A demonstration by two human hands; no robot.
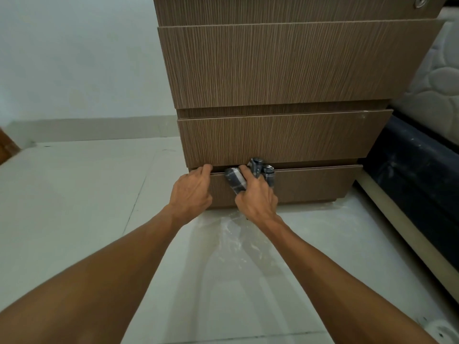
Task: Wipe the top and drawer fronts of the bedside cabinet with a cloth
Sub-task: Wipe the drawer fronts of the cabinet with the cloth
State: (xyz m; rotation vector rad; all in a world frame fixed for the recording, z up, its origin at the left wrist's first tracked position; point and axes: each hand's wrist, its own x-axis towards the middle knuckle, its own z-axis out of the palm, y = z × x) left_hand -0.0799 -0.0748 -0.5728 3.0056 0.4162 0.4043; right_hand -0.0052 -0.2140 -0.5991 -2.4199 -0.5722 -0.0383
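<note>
The brown wood-grain bedside cabinet (285,65) fills the upper middle, seen from low down, its drawer fronts stacked one above another. My left hand (192,192) hooks its fingertips over the top left edge of the bottom drawer front (313,184). A dark blue-and-white checked cloth (253,173) is bunched in my right hand (257,197), which presses it against the upper edge of that same front, just right of my left hand. The cabinet's top is out of view.
A white quilted mattress (432,88) on a dark bed base (417,170) stands right of the cabinet. Pale floor tiles (82,194) spread to the left and below, with white smears in front of the cabinet. A pale wall (74,58) rises behind.
</note>
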